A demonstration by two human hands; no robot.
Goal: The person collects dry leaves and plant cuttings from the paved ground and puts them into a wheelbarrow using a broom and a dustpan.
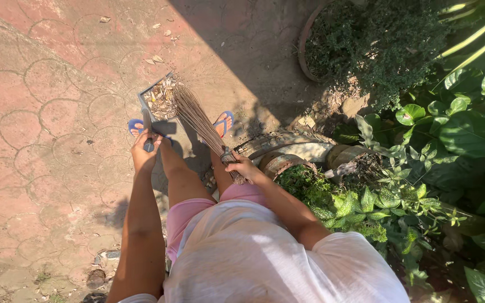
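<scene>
Stiff brown broom (197, 120) clenched in right hand (242, 167); left hand (146, 148) grips the dustpan (158, 100) handle.

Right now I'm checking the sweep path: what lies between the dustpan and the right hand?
In the head view, only the broom's fanned bristles span from the right hand to the leaf-filled dustpan.

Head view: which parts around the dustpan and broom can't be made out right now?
- Dustpan: its handle is covered by the left hand; the contents are too small to tell beyond dry leaves.
- Broom: its grip end is hidden inside the right hand.
- Blue sandals: partly hidden by the legs and the dustpan.
</scene>
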